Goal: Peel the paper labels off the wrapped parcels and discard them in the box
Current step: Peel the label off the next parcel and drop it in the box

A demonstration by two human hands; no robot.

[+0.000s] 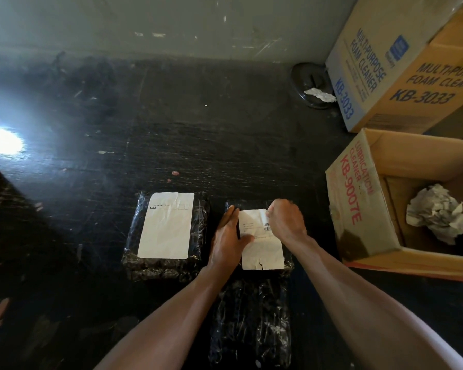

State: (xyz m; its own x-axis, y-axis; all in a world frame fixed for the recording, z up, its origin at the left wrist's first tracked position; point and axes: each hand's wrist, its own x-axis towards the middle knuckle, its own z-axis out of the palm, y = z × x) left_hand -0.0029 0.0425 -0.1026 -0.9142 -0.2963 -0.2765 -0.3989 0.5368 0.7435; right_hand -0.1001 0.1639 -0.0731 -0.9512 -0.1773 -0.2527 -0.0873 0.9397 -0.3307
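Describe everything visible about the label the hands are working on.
The label is a white paper rectangle, creased, with small print and a barcode near its upper right. It lies on a black plastic-wrapped parcel, lengthwise away from the person. Its near edge is torn with a small notch. The left hand lies flat along its left side, thumb pressing on the paper. The right hand is closed at its far right corner, apparently pinching it to start peeling. Most of it looks stuck down.
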